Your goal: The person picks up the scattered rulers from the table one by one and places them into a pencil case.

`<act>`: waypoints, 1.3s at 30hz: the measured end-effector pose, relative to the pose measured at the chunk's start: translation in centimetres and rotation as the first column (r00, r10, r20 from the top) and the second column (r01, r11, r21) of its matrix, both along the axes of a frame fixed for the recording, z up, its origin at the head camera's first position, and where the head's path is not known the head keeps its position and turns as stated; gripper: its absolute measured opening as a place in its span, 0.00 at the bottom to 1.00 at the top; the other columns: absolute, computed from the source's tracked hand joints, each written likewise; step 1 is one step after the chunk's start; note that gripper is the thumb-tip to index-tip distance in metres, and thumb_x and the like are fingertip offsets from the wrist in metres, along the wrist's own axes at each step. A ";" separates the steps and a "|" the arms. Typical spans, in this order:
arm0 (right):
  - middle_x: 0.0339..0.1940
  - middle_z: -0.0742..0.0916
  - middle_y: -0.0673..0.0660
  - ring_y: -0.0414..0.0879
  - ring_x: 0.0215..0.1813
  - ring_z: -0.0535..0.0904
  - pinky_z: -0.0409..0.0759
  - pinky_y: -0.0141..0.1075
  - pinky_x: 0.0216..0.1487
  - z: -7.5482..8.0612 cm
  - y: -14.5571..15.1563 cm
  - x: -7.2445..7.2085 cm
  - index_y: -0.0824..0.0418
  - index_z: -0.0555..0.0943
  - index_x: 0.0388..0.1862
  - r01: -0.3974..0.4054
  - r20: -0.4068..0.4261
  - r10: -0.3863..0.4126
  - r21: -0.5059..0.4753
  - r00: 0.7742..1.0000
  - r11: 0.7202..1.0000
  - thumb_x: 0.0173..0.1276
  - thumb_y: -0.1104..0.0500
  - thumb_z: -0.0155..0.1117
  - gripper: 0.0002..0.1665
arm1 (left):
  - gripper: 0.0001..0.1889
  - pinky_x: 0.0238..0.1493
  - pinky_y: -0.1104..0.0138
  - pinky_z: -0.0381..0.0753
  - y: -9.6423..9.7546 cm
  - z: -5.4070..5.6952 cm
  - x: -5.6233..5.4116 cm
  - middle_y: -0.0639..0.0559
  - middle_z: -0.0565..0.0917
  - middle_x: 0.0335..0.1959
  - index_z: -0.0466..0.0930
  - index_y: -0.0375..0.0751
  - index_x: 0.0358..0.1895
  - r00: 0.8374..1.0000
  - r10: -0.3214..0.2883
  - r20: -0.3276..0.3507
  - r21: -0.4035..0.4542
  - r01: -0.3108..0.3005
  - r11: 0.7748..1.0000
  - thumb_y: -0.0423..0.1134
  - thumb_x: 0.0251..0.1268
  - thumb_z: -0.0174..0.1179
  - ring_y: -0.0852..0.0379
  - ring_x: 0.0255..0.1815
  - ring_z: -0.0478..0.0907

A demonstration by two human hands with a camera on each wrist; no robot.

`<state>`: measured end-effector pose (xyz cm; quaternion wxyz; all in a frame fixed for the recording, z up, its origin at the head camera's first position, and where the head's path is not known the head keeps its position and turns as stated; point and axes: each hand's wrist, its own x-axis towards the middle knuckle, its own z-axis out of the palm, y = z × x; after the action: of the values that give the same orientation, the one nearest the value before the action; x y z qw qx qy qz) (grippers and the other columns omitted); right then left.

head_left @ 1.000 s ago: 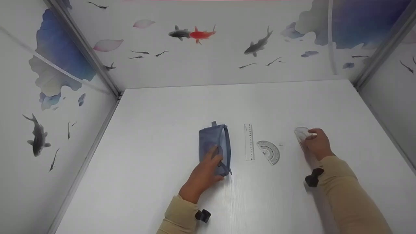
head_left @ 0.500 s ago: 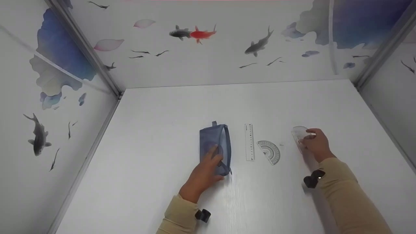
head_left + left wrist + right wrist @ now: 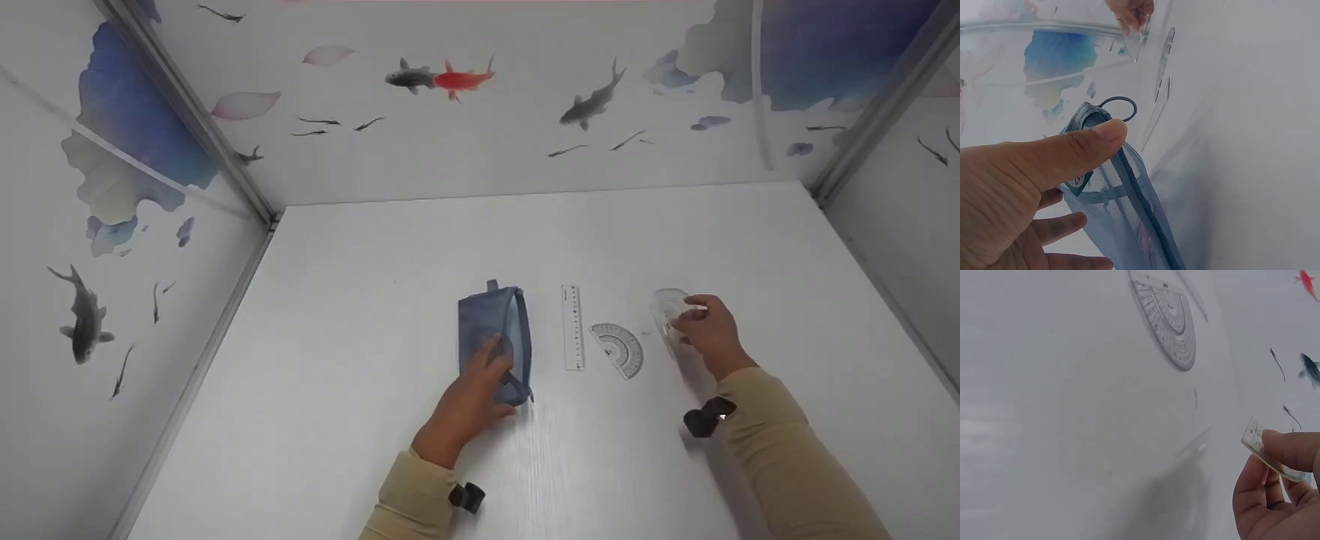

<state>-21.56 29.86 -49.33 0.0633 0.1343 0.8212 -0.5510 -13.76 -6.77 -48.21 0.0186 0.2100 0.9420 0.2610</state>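
Observation:
My left hand (image 3: 469, 397) holds the near end of a blue mesh pencil pouch (image 3: 480, 315). In the left wrist view the thumb lies across the pouch (image 3: 1103, 205) beside its zip, while the other fingers are partly spread. The pouch's mouth gapes on the right side. My right hand (image 3: 712, 334) pinches a clear protractor (image 3: 666, 304) above the table; the right wrist view shows one printed corner of this protractor (image 3: 1255, 433) between thumb and fingers. Between the hands lie a clear ruler (image 3: 572, 328) and another clear protractor (image 3: 619, 351).
A tiny pale mark or scrap (image 3: 646, 333) lies right of the flat protractor. White wall panels painted with fish (image 3: 592, 105) enclose the white table (image 3: 360, 300) at the back and both sides.
My right hand has moved left with the held protractor, closer to the one on the table. The left hand and the pouch have stayed in place.

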 end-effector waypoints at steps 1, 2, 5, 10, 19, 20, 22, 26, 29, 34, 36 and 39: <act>0.46 0.74 0.58 0.38 0.38 0.74 0.78 0.28 0.39 0.1 -0.2 0.0 0.71 0.57 0.70 0.003 0.003 -0.003 -0.006 1.000 1.000 0.70 0.64 0.56 0.34 | 0.34 0.49 0.61 0.81 0.0 0.0 0.0 0.43 0.56 0.75 0.70 0.46 0.60 1.000 0.001 0.001 -0.002 -0.001 1.000 0.38 0.47 0.75 0.47 0.66 0.69; 0.47 0.74 0.58 0.39 0.38 0.74 0.78 0.28 0.40 0.2 -0.4 0.0 0.71 0.57 0.70 0.003 0.007 -0.003 -0.009 1.000 1.000 0.70 0.63 0.56 0.34 | 0.34 0.49 0.61 0.81 0.1 0.0 0.0 0.43 0.56 0.75 0.70 0.46 0.60 1.000 0.003 0.001 -0.004 -0.003 1.000 0.38 0.47 0.75 0.47 0.66 0.69; 0.48 0.74 0.58 0.39 0.39 0.74 0.78 0.27 0.40 0.5 -1.0 0.1 0.70 0.57 0.71 0.006 0.011 -0.006 -0.018 1.000 1.000 0.70 0.63 0.57 0.34 | 0.34 0.50 0.60 0.80 0.1 0.0 0.0 0.43 0.56 0.75 0.70 0.46 0.60 1.000 0.007 0.006 0.001 -0.007 1.000 0.38 0.47 0.76 0.46 0.66 0.68; 0.49 0.74 0.58 0.40 0.42 0.74 0.77 0.28 0.42 1.1 -2.3 0.4 0.69 0.57 0.71 0.006 0.019 -0.005 -0.042 1.000 0.999 0.71 0.63 0.57 0.34 | 0.34 0.50 0.59 0.80 0.1 0.0 0.0 0.44 0.56 0.75 0.71 0.46 0.60 1.000 0.007 0.011 0.007 -0.007 1.000 0.38 0.47 0.75 0.46 0.66 0.69; 0.46 0.74 0.56 0.45 0.46 0.75 0.77 0.29 0.43 1.5 -4.2 0.6 0.67 0.59 0.70 0.001 0.003 -0.001 -0.073 1.000 0.997 0.70 0.63 0.59 0.33 | 0.33 0.50 0.59 0.80 0.1 0.2 0.1 0.44 0.56 0.75 0.71 0.45 0.60 1.000 0.011 0.028 0.005 -0.011 1.000 0.38 0.47 0.75 0.47 0.65 0.70; 0.46 0.74 0.56 0.45 0.46 0.75 0.77 0.29 0.43 1.5 -4.4 0.7 0.67 0.59 0.70 0.001 0.000 -0.001 -0.074 1.000 0.997 0.70 0.63 0.59 0.33 | 0.33 0.50 0.59 0.80 0.1 0.2 0.1 0.44 0.56 0.75 0.71 0.45 0.60 1.000 0.012 0.029 0.004 -0.012 1.000 0.38 0.47 0.75 0.47 0.65 0.70; 0.46 0.74 0.56 0.44 0.45 0.75 0.77 0.29 0.42 1.6 -4.6 0.7 0.67 0.59 0.70 -0.003 -0.006 0.002 -0.077 1.000 0.997 0.70 0.63 0.59 0.33 | 0.34 0.50 0.59 0.80 0.1 0.2 0.1 0.44 0.56 0.76 0.71 0.45 0.60 0.999 0.012 0.030 0.007 -0.012 1.000 0.38 0.47 0.75 0.47 0.65 0.71; 0.46 0.75 0.56 0.44 0.44 0.74 0.76 0.30 0.43 1.8 -5.3 0.9 0.67 0.59 0.70 -0.018 -0.018 0.017 -0.078 1.000 0.997 0.70 0.63 0.58 0.32 | 0.33 0.50 0.59 0.80 0.1 0.2 0.1 0.44 0.56 0.76 0.71 0.45 0.60 1.000 0.009 0.019 0.010 -0.009 1.000 0.38 0.48 0.75 0.46 0.65 0.70; 0.46 0.75 0.56 0.43 0.44 0.74 0.76 0.30 0.44 2.1 -5.8 1.2 0.67 0.59 0.69 -0.026 -0.026 0.024 -0.091 0.999 0.996 0.70 0.63 0.58 0.32 | 0.33 0.51 0.59 0.80 0.1 0.1 0.1 0.43 0.56 0.75 0.71 0.44 0.60 1.000 0.006 0.015 0.011 -0.006 1.000 0.39 0.48 0.75 0.46 0.66 0.69; 0.44 0.75 0.54 0.42 0.42 0.73 0.76 0.29 0.42 2.3 -6.6 1.5 0.67 0.60 0.69 -0.020 -0.034 0.016 -0.144 0.999 0.989 0.70 0.64 0.59 0.32 | 0.33 0.52 0.57 0.79 0.1 0.1 0.1 0.43 0.56 0.75 0.71 0.44 0.60 1.000 0.005 0.018 0.018 -0.005 1.000 0.39 0.48 0.75 0.45 0.67 0.68; 0.44 0.75 0.54 0.42 0.42 0.73 0.76 0.29 0.42 2.2 -6.9 1.5 0.67 0.60 0.69 -0.014 -0.029 0.009 -0.160 1.000 0.987 0.69 0.64 0.58 0.32 | 0.33 0.52 0.58 0.79 0.1 0.2 0.1 0.43 0.56 0.75 0.71 0.44 0.60 1.000 0.003 0.015 0.020 -0.004 1.000 0.38 0.48 0.75 0.45 0.67 0.68; 0.45 0.75 0.55 0.42 0.43 0.73 0.76 0.30 0.43 2.0 -7.3 1.5 0.66 0.60 0.69 -0.004 -0.013 0.002 -0.160 1.000 0.987 0.69 0.64 0.59 0.32 | 0.33 0.52 0.58 0.79 0.1 0.2 0.1 0.43 0.56 0.75 0.71 0.44 0.60 1.000 0.001 0.008 0.019 -0.001 1.000 0.38 0.48 0.75 0.45 0.67 0.68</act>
<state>-20.07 22.52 -47.31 0.0697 0.1240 0.7747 -0.6161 -13.64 -6.67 -48.05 0.0205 0.2087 0.9395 0.2710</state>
